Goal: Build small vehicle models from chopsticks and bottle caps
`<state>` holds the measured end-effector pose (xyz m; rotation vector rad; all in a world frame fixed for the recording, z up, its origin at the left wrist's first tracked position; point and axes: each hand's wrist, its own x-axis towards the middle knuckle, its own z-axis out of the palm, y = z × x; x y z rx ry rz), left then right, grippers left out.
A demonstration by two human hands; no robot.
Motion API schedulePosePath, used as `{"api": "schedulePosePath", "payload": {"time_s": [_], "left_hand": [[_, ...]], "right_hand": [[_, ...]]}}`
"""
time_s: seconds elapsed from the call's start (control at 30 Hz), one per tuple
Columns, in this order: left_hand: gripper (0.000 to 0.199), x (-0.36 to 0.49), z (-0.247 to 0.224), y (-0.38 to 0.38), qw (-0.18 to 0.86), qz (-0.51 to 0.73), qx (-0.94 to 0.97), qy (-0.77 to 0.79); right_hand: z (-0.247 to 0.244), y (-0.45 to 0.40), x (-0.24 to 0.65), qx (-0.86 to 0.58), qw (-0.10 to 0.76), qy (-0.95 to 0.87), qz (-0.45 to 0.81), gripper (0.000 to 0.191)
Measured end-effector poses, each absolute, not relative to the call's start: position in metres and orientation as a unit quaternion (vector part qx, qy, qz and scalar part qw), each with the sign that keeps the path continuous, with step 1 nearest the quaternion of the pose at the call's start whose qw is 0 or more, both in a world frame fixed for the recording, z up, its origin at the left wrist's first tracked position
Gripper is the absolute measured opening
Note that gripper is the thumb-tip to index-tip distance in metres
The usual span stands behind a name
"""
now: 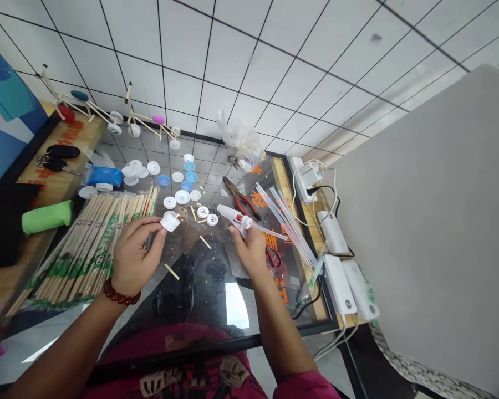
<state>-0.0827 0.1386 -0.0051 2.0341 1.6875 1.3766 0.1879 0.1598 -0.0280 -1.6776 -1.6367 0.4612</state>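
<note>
My left hand [139, 249] pinches a white bottle cap [170, 221] between thumb and fingers, above the glass tabletop. A small piece of wood shows at the cap's upper edge. My right hand [251, 249] is wrapped round a white glue gun [233, 216], whose nozzle points left toward the caps. A clear glue stick [270, 231] sticks out of its back end. Two printed white caps [203, 212] lie between my hands, with short wood pieces [205, 242] around them. More white and blue caps [186, 186] lie farther back.
Bundled chopsticks [87, 249] lie at the left. Pliers [241, 198], glue sticks [286, 221] and red scissors [273, 257] are at the right, near power strips [335, 233] with cables. A plastic bag [245, 147] and stick models with cap wheels [143, 119] stand at the back edge.
</note>
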Motion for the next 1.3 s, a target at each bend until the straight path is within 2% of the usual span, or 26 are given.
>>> {"api": "schedulePosePath", "payload": {"time_s": [0.17,0.3,0.37,0.47,0.63,0.77,0.87,1.1,1.3], "left_hand": [[0.010,-0.082,0.000,0.134,0.083,0.449,0.700,0.549],[0.013,-0.081,-0.001,0.134,0.112,0.419,0.702,0.566],[0.014,-0.080,-0.002,0.134,0.120,0.400,0.706,0.572],[0.017,-0.079,-0.004,0.134,0.122,0.370,0.724,0.569],[0.019,-0.077,-0.010,0.133,0.119,0.323,0.753,0.561],[0.017,-0.077,-0.016,0.134,0.102,0.310,0.764,0.556],[0.017,-0.078,-0.018,0.134,0.095,0.299,0.774,0.550],[0.014,-0.076,-0.018,0.135,0.087,0.290,0.780,0.548],[0.014,-0.075,-0.020,0.135,0.087,0.287,0.777,0.554]], "right_hand": [[-0.021,0.151,0.193,-0.663,0.323,-0.657,0.155,0.041],[-0.009,0.123,0.194,-0.690,0.313,-0.648,0.075,0.046],[-0.003,0.107,0.187,-0.692,0.317,-0.647,0.040,0.036],[0.000,0.095,0.167,-0.640,0.275,-0.715,0.069,0.019],[-0.005,0.113,0.138,-0.613,0.167,-0.764,0.109,0.015],[-0.005,0.128,0.136,-0.617,0.117,-0.769,0.120,0.010],[-0.006,0.131,0.136,-0.613,0.124,-0.772,0.115,0.011],[-0.022,0.135,0.129,-0.600,0.242,-0.744,0.165,0.007],[-0.027,0.136,0.127,-0.604,0.249,-0.740,0.159,0.008]]}}
